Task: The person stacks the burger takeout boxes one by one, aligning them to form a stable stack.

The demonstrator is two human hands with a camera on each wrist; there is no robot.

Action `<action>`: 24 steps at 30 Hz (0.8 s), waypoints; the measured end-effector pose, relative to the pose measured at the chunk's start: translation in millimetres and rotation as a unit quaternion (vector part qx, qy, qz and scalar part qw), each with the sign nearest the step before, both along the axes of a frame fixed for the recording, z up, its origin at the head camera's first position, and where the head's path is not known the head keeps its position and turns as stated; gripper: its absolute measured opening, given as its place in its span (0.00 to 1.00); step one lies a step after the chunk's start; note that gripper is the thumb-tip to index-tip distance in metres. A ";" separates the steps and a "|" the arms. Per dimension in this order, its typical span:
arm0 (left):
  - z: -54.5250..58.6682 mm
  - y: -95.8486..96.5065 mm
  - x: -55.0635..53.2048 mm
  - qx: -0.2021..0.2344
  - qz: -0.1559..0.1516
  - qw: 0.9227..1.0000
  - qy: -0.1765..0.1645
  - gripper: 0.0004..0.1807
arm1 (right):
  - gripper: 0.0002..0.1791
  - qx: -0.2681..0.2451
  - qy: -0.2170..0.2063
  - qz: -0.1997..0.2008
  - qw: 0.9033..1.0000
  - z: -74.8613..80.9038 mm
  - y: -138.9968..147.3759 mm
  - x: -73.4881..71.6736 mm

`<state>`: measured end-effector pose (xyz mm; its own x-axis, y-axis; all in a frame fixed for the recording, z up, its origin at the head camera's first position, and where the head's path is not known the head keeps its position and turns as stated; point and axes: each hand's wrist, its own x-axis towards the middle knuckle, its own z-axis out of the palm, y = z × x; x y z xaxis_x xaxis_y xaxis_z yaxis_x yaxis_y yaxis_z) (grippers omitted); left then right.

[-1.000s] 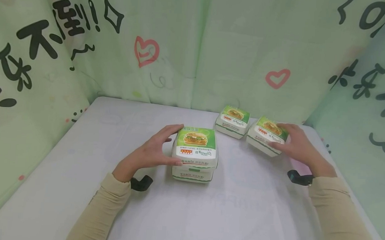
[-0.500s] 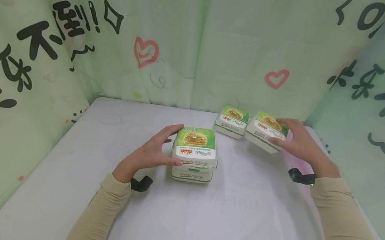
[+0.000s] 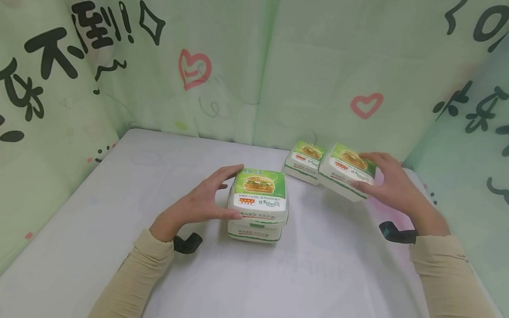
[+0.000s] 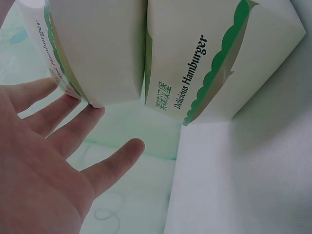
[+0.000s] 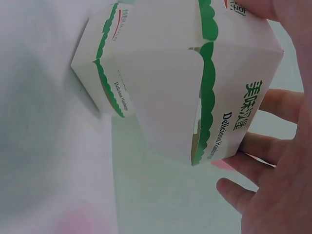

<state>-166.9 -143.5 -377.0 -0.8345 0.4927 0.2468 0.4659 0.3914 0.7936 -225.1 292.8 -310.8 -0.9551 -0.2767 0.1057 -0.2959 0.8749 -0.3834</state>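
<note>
Left hand (image 3: 193, 203): clamped on upper box (image 3: 260, 197), stacked on lower box (image 3: 254, 233).
Right hand (image 3: 394, 190): clamped on tilted box (image 3: 343, 170), raised above table (image 3: 300, 284).
Lower box: reads "美味汉堡", "Delicious Hamburger".
Tilted box: same wording.
Rear box (image 3: 303, 163): on table, partly hidden by tilted box.
Curtain (image 3: 235, 106): black "不到!"

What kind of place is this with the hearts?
Maybe a small curtained-off booth: a green curtain with red hearts lines three sides of a white table, where a stack of burger boxes stands.

Green curtain (image 3: 310, 57) is hanging behind white table (image 3: 317, 294) | red hearts (image 3: 192, 73) are showing behind table | black lettering (image 3: 49, 57) is flanking table
</note>
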 end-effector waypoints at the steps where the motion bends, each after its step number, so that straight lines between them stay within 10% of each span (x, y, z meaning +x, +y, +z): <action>1: -0.3 0.0 -0.1 0.000 0.000 1.000 0.000 0.58 | 0.45 -0.001 0.003 0.002 1.000 1.2 -1.5 0.9; 24: -0.4 -0.3 -0.2 -0.002 0.003 1.000 -0.007 0.57 | 0.44 -0.003 0.041 0.060 0.997 22.5 -33.4 15.4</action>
<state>-167.1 -143.8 -377.4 -0.8405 0.4885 0.2344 0.4531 0.3965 0.7984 -209.7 259.4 -288.3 -0.9029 -0.3882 0.1847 -0.4297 0.8289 -0.3581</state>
